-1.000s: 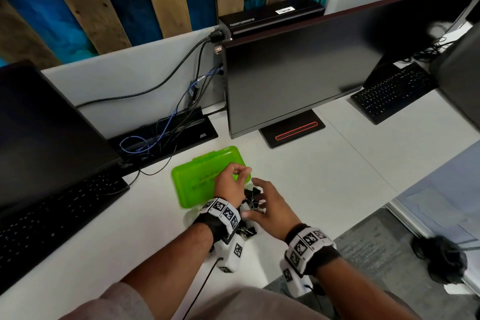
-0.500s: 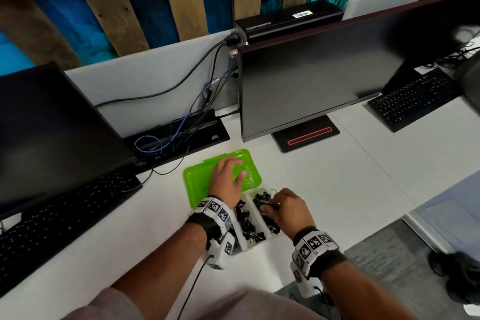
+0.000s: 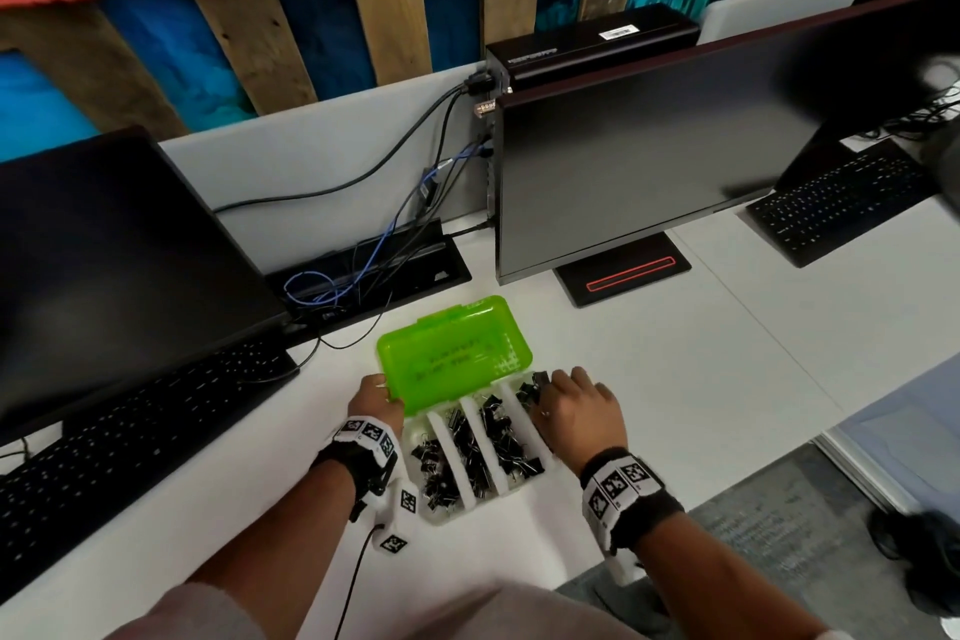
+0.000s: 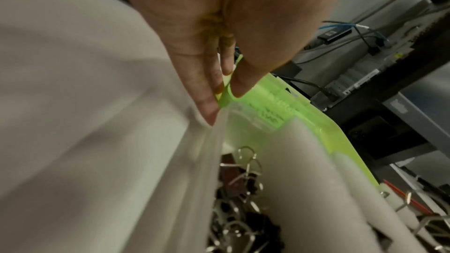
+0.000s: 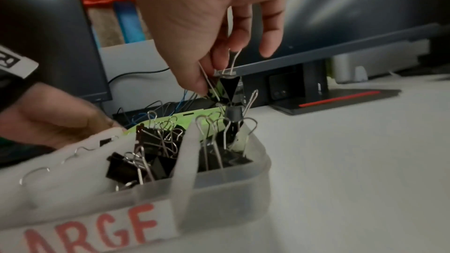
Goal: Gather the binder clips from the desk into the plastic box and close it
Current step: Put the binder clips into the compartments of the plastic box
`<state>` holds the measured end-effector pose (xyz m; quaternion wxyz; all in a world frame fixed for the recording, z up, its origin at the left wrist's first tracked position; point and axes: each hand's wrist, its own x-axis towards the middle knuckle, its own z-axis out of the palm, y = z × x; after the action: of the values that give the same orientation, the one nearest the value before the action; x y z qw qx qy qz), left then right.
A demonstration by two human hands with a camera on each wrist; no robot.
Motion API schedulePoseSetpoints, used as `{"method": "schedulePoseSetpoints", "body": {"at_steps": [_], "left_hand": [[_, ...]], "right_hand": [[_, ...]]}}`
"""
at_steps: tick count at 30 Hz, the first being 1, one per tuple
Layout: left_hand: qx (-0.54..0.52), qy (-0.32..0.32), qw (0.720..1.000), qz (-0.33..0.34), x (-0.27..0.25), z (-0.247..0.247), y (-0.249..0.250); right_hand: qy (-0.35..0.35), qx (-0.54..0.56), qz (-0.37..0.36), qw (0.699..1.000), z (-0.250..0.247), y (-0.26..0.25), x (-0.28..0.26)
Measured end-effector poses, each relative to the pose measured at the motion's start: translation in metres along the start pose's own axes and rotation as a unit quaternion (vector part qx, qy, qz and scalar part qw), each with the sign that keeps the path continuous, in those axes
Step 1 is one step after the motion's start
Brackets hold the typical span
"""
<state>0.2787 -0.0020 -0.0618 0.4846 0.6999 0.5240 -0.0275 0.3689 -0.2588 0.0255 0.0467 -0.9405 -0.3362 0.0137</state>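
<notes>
A clear plastic box [image 3: 540, 481] with white dividers lies open on the desk, its green lid [image 3: 457, 353] folded back. Several black binder clips [image 3: 470, 447] fill its compartments. My left hand [image 3: 378, 400] pinches the lid's near-left corner [image 4: 227, 93] between thumb and fingers. My right hand [image 3: 576, 405] hovers over the box's far-right end and pinches a black binder clip [image 5: 227, 88] by its wire handles, just above the clips [image 5: 219, 153] in the rightmost compartment. A red label reading "ARGE" [image 5: 97, 232] shows on the box's front.
A monitor [image 3: 675, 151] on a stand stands behind the box, another monitor and keyboard [image 3: 130, 437] sit to the left, and a second keyboard [image 3: 841, 203] lies far right. Cables [image 3: 374, 265] run into a tray behind the lid. The desk edge is just below the box.
My left hand slid off the lid's top to its near-left corner. My right hand moved from the box's middle to its far-right end. The box's compartments now show uncovered.
</notes>
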Motion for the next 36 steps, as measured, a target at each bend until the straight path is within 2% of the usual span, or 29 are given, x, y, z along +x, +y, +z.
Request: {"method": "schedulePoseSetpoints", "body": {"at_steps": [2,5,7,10,13,16,19,21,24,26,29,33,36], "left_hand": [[-0.026,0.0,1.0,0.006,0.0,0.001,-0.002],[-0.044,-0.021,0.999,-0.011,-0.003,-0.004,0.002],[-0.05,-0.029,0.998,-0.015,-0.006,-0.007,0.004],[-0.057,-0.039,0.997,-0.017,-0.006,-0.006,0.003],[-0.065,-0.052,0.996,-0.019,-0.011,-0.008,-0.001],[-0.091,-0.059,0.994,-0.018,-0.015,-0.008,-0.005],[-0.084,-0.056,0.995,0.016,-0.016,-0.01,-0.006],[-0.092,-0.053,0.994,0.03,-0.015,-0.011,-0.006],[-0.077,-0.047,0.995,0.051,-0.016,-0.012,-0.007],[-0.068,-0.045,0.995,0.059,-0.016,-0.014,-0.008],[-0.079,-0.047,0.994,0.059,-0.018,-0.013,-0.008],[-0.098,-0.054,0.991,0.075,-0.024,-0.016,-0.004],[-0.097,-0.05,0.99,0.085,-0.028,-0.018,-0.003]], "right_hand": [[-0.001,-0.034,-0.032,0.999,-0.001,-0.004,0.008],[-0.043,-0.033,-0.048,0.997,0.0,-0.018,0.023],[-0.094,-0.017,-0.058,0.994,0.004,-0.027,0.028],[-0.112,0.044,-0.058,0.991,0.016,-0.032,0.03],[-0.094,0.167,0.006,0.981,0.022,-0.03,0.027],[-0.064,0.269,0.061,0.959,0.033,-0.023,0.024],[-0.049,0.292,0.043,0.954,0.04,-0.018,0.025],[-0.008,0.308,0.028,0.951,0.041,-0.017,0.025],[0.04,0.288,0.026,0.956,0.041,-0.016,0.027],[0.044,0.248,0.005,0.968,0.043,-0.017,0.029],[0.012,0.154,-0.031,0.988,0.049,-0.021,0.033],[-0.039,0.065,-0.006,0.997,0.052,-0.028,0.036],[-0.033,0.134,0.008,0.99,0.055,-0.03,0.034]]}}
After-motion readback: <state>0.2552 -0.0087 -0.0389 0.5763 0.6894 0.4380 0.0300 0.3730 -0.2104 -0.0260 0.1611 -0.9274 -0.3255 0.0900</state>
